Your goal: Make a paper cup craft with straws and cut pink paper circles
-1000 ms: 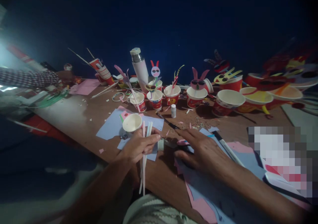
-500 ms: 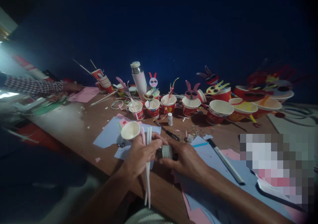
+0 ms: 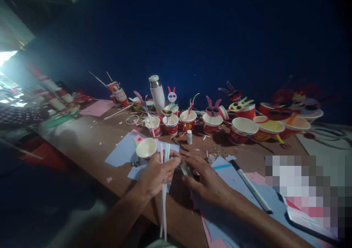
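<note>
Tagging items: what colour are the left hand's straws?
The straws look whitish with pink and pale-blue tints, clearest in the head view.

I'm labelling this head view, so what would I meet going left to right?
Far pink sheet, tilted cup stack, nearest paper cup, straws in the left hand, right hand, black-capped marker.

The scene was dim, with the dark blue wall (image 3: 192, 39) sinking almost to black in the upper right corner. Hard white glare broke in at the far left, hazing that side and leaving a pale sheen on the tabletop (image 3: 82, 141). Shadow pooled beneath the right hand (image 3: 202, 172) and dulled the blue paper (image 3: 220, 222). At the edges, the checked sleeve (image 3: 19, 115) smeared and the right-hand cups (image 3: 298, 120) stretched and softened; coarse pixel blocks covered a patch lower right.
</note>
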Available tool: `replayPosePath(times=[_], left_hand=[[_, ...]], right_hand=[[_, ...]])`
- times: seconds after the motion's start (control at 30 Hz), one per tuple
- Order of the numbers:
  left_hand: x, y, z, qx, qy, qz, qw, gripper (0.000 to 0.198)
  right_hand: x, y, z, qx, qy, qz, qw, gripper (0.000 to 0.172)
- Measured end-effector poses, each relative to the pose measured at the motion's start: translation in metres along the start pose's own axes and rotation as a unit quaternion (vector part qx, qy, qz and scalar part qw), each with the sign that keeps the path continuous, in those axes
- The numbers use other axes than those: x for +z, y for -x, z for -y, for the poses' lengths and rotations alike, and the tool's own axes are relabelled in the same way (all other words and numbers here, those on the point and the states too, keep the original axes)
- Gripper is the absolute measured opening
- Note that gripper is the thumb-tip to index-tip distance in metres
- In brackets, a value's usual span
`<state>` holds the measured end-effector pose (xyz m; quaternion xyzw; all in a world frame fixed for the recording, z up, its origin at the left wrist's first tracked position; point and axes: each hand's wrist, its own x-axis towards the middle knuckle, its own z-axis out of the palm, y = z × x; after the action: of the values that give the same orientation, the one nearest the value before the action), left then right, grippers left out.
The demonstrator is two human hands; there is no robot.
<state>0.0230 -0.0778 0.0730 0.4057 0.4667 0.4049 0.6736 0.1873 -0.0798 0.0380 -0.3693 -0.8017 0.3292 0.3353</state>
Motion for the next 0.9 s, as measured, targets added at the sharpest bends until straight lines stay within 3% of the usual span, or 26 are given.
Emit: replayPosePath(times=[0.1,0.23,0.6,0.9], left_hand=[[0.000,-0.001,0.001,-0.012,0.001,0.002,1.000,0.026],[0.001,0.000,0.001,-0.017,0.004,0.000,1.000,0.029],[0.006,0.001,0.003,0.004,-0.002,-0.012,1.000,0.022],[0.001,0.012,0.000,-0.004,-0.018,0.042,0.999,0.029]], right_hand=[[0.004,-0.001,0.003,0.002,-0.082,-0.034,0.996,0.032],[0.012,-0.002,0.003,0.067,-0.171,-0.100,0.978,0.017],[0.016,-0.005,0.002,0.116,-0.250,-0.151,0.949,0.022],[0.006,-0.005,0.002,0.145,-0.237,-0.156,0.948,0.024]])
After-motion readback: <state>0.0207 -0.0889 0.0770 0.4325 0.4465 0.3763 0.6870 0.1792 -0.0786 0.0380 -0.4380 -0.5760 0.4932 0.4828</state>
